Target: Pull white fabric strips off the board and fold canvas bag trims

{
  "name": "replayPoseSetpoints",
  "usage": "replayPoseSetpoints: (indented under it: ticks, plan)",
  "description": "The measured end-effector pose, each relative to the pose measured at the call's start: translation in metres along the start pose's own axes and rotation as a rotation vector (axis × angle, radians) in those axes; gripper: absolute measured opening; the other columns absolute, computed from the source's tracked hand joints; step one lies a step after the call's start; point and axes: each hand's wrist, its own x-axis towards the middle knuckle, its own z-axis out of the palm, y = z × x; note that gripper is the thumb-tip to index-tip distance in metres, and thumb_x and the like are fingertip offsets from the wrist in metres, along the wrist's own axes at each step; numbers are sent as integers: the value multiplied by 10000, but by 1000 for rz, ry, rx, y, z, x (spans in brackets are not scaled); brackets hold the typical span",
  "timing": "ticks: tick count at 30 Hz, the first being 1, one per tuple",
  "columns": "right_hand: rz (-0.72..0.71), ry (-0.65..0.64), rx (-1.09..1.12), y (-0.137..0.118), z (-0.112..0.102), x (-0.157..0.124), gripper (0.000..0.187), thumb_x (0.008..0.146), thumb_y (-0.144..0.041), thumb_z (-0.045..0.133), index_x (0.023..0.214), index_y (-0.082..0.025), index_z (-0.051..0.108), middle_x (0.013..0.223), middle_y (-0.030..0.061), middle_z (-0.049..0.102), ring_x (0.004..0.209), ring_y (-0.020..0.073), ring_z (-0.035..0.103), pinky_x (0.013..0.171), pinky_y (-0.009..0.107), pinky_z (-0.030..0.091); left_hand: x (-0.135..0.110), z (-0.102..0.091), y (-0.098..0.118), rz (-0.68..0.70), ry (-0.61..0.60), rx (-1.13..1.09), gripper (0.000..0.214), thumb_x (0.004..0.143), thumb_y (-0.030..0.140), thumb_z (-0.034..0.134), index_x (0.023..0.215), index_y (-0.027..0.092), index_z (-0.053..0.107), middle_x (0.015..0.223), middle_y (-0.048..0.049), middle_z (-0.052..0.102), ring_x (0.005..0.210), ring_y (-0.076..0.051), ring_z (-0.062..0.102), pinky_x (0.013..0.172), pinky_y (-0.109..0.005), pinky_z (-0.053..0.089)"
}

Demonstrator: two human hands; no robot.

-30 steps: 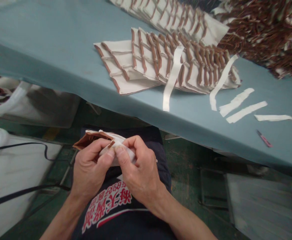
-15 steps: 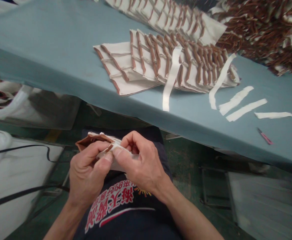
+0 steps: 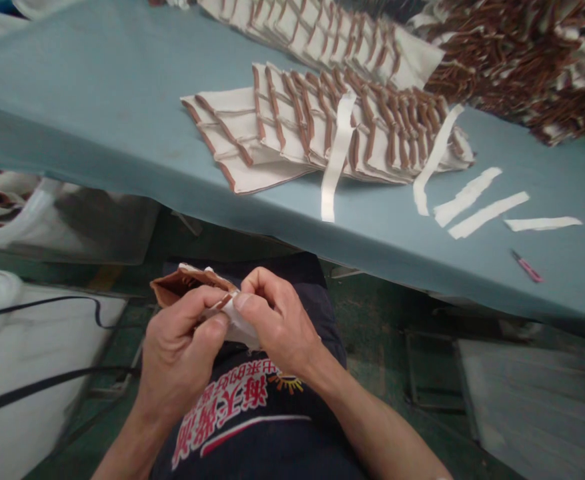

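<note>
Over my lap, my left hand (image 3: 179,350) and my right hand (image 3: 277,320) are both closed on one small cream fabric piece with brown trim (image 3: 189,283). The thumbs and forefingers pinch it together at its near edge; its brown end sticks out to the left. Above, on the blue table (image 3: 97,100), lies a fanned row of the same cream pieces with brown strips (image 3: 322,123), apart from my hands.
Loose white strips (image 3: 472,203) lie on the table's right part, one (image 3: 335,157) draped over the fanned row. A small pink tool (image 3: 525,267) rests near the front edge. A heap of brown-trimmed pieces (image 3: 512,53) fills the far right. White bags (image 3: 27,347) stand at my left.
My hands stay pinched on the piece and have shifted slightly left and down in view; the right fingers have curled closer over the cream cloth.
</note>
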Motion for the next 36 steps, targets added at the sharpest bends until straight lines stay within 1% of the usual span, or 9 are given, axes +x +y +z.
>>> replayPoseSetpoints:
  ticks: [8,14,19,23,26,28,30,32,36]
  plan:
    - [-86,-29,-72,14,3,12,265,914,-382,477,692,-253,415,650,-48,434,645,147,416,596,299,288,2,22,14,-2,149,-77,218,848,183,570,654,257,636,626,50,582,569,-163,503,533,-296,395]
    - [-91,-77,-58,17,-5,13,358,1034,-428,485,727,-246,450,703,-44,471,681,145,454,612,293,310,14,14,0,-33,-5,-297,187,815,201,598,655,252,681,653,44,635,622,-166,527,585,-281,432]
    - [-85,-119,22,30,-32,12,377,1073,-540,550,868,-226,590,713,-34,589,647,147,512,628,290,397,29,-4,5,-51,-128,-266,190,813,205,621,690,247,759,658,34,686,570,-151,529,515,-261,396]
    - [-325,43,-94,12,-54,2,202,1025,-417,656,1024,-216,667,920,30,757,824,176,687,797,326,546,42,-12,31,75,-239,-153,241,832,227,601,671,252,778,622,29,686,539,-150,567,489,-247,408]
    - [-634,-41,-222,-15,-58,-2,233,998,-310,694,1211,-215,693,1287,103,805,1222,234,748,1121,392,555,47,-15,52,182,-298,-61,256,838,227,577,645,243,745,580,31,686,496,-148,596,461,-233,427]
    - [-848,-137,-309,-30,-58,3,302,989,-300,669,1276,-210,687,1377,119,789,1323,255,725,1208,411,516,45,-19,60,220,-343,15,272,854,216,551,645,241,724,575,39,690,493,-144,613,467,-222,446]
    - [-1019,-196,-419,-37,-58,13,337,959,-321,649,1270,-198,691,1225,100,826,1176,251,764,1198,434,511,40,-25,65,238,-390,75,294,886,210,526,673,246,726,600,51,715,505,-137,636,491,-215,461]
    - [-1103,-222,-539,-39,-59,23,290,937,-349,645,1174,-193,707,966,40,809,918,221,747,1133,445,511,33,-30,65,243,-401,118,299,915,212,516,747,255,759,649,61,757,525,-132,665,519,-216,473]
    - [-1038,-301,-665,-38,-60,33,188,961,-405,640,901,-227,637,717,-37,655,696,169,588,885,377,470,24,-32,62,230,-305,193,257,932,229,524,833,265,759,655,76,751,500,-126,635,482,-211,447]
